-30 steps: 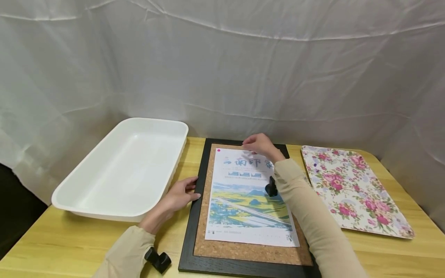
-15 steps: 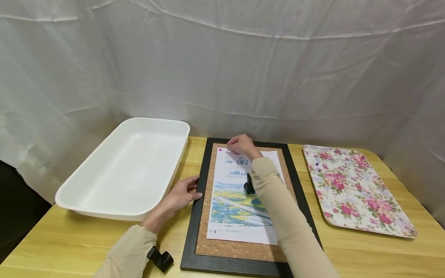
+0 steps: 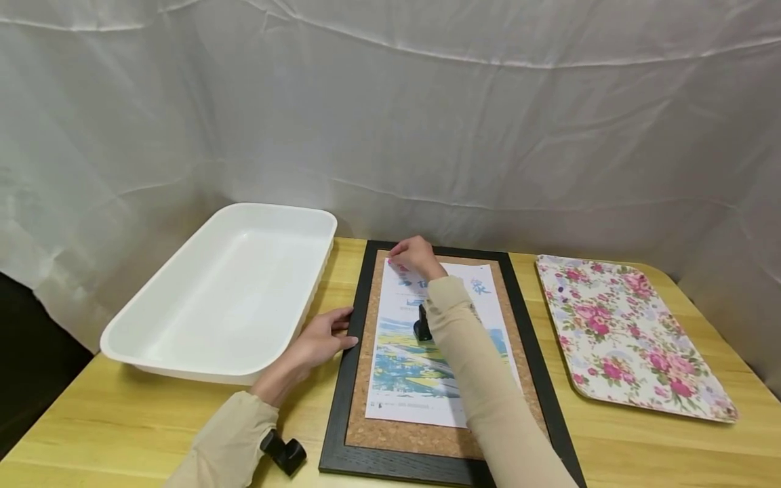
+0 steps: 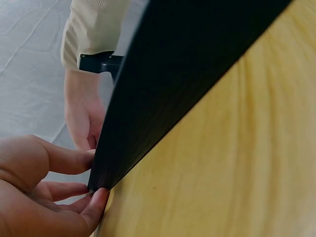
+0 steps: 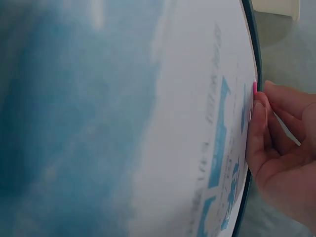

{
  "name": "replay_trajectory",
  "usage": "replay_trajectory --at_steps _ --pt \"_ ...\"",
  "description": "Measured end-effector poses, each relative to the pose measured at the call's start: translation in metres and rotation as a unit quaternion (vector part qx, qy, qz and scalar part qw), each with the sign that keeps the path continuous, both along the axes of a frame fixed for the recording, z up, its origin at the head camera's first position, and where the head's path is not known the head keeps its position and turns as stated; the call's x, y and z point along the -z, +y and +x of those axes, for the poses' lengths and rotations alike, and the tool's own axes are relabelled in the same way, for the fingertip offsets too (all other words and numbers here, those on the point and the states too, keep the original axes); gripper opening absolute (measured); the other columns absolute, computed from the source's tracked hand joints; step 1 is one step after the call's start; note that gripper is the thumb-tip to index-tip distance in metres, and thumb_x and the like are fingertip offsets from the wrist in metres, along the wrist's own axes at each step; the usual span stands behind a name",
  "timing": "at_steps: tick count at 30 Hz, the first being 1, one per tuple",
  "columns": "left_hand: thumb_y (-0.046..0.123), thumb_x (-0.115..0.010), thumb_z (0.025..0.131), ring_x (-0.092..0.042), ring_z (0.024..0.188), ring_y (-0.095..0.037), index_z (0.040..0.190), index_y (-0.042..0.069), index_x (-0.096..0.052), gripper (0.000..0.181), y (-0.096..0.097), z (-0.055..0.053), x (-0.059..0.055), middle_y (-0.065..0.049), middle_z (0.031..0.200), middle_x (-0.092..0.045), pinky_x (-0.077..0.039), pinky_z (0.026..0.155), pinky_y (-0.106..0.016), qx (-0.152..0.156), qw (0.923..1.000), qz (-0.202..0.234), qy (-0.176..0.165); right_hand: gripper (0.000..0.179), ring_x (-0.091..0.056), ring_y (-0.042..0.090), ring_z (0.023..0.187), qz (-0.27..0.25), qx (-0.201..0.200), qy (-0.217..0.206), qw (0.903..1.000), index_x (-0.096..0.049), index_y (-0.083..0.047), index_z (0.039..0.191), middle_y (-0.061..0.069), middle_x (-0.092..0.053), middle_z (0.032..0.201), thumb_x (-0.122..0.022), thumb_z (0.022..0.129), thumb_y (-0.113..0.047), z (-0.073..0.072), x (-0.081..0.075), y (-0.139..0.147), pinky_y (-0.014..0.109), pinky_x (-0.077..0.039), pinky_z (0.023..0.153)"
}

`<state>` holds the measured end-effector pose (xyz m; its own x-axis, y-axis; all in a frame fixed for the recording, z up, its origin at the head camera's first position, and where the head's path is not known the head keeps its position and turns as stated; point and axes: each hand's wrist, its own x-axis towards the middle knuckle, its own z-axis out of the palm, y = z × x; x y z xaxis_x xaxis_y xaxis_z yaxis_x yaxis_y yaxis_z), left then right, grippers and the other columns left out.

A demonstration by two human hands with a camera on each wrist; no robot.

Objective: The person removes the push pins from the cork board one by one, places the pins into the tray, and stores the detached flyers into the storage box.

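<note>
A cork board [image 3: 415, 437] in a black frame [image 3: 396, 468] lies on the table, bearing a printed poster [image 3: 421, 410] with blue lettering and a landscape. At its top left corner my right hand [image 3: 417, 256] bends over the paper, thumb and fingertips pinching at a pink thumbtack [image 5: 255, 88]. A small dark tack [image 3: 481, 268] marks the poster's top right corner. My left hand [image 3: 317, 339] rests against the frame's left side. In the left wrist view, its loosely extended fingers [image 4: 71, 160] touch the frame's edge, low by the tabletop. My right forearm hides part of the poster.
A deep white tray [image 3: 232, 291] stands left of the board, close to my left forearm. To the right lies a floral tray [image 3: 634, 339] with a small purple spot near its upper left edge. A grey curtain [image 3: 427, 122] hangs behind the wooden table [image 3: 659, 447].
My right hand has moved left along the poster's top edge to the pink thumbtack, its forearm sweeping left too. My left hand keeps its place at the frame.
</note>
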<state>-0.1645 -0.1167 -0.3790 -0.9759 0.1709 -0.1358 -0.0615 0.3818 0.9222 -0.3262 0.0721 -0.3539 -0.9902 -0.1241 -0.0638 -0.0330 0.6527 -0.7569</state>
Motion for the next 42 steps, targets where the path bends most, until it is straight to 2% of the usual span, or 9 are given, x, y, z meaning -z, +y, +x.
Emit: replay_trajectory --at_steps 7,14,21,30,38,42 --pt "-0.005 -0.060 0.090 -0.046 0.124 -0.039 0.145 -0.008 -0.035 0.060 -0.0040 0.0014 -0.0050 -0.025 0.132 -0.051 -0.045 0.096 -0.046 0.000 1.0000 -0.004 0.000 0.011 -0.055 0.016 0.076 -0.012 -0.012 0.004 0.9999 -0.075 0.001 0.095 0.012 -0.069 0.099 -0.071 0.087 -0.006 -0.0031 -0.0002 -0.0067 0.024 -0.046 0.064" --pt "-0.004 -0.061 0.090 -0.046 0.124 -0.040 0.145 -0.008 -0.035 0.061 -0.0054 0.0032 -0.0067 -0.025 0.132 -0.051 -0.045 0.095 -0.046 0.008 0.9999 -0.007 0.002 0.009 -0.053 0.012 0.067 -0.001 0.002 -0.012 0.9999 -0.075 0.000 0.090 0.009 -0.068 0.092 -0.074 0.084 -0.005 -0.0054 -0.0017 -0.0101 0.021 -0.044 0.058" --pt "-0.005 -0.060 0.090 -0.047 0.123 -0.038 0.146 -0.006 -0.036 0.061 -0.0047 0.0026 -0.0044 -0.024 0.132 -0.052 -0.045 0.095 -0.046 -0.002 1.0000 -0.001 -0.003 0.010 -0.053 0.013 0.067 -0.005 -0.007 -0.013 0.9999 -0.075 0.000 0.092 0.009 -0.068 0.090 -0.074 0.085 -0.006 -0.0051 -0.0016 -0.0088 0.023 -0.044 0.060" --pt "-0.005 -0.061 0.090 -0.048 0.122 -0.038 0.146 -0.006 -0.036 0.061 -0.0032 0.0026 -0.0008 -0.023 0.131 -0.052 -0.046 0.095 -0.045 -0.002 1.0000 0.004 -0.002 0.010 -0.055 0.018 0.076 -0.019 -0.014 -0.021 0.9995 -0.075 -0.002 0.096 0.009 -0.068 0.095 -0.071 0.087 -0.005 -0.0033 0.0023 -0.0045 0.027 -0.045 0.067" --pt "-0.005 -0.061 0.090 -0.048 0.122 -0.037 0.146 -0.006 -0.036 0.061 0.0008 0.0016 0.0015 -0.022 0.131 -0.053 -0.046 0.094 -0.044 -0.001 1.0000 0.004 -0.002 0.010 -0.052 0.015 0.067 0.019 -0.004 -0.004 0.9998 -0.074 -0.003 0.090 0.007 -0.066 0.086 -0.073 0.087 -0.013 -0.0065 0.0058 -0.0018 0.026 -0.042 0.062" --pt "-0.006 -0.061 0.090 -0.049 0.122 -0.037 0.145 -0.006 -0.037 0.061 0.0013 0.0012 0.0011 -0.021 0.130 -0.053 -0.047 0.094 -0.044 -0.003 1.0000 0.003 0.000 0.011 -0.052 0.016 0.070 0.038 -0.011 0.007 0.9992 -0.073 -0.002 0.089 0.007 -0.064 0.085 -0.074 0.087 -0.013 -0.0085 0.0045 -0.0033 0.027 -0.042 0.065"
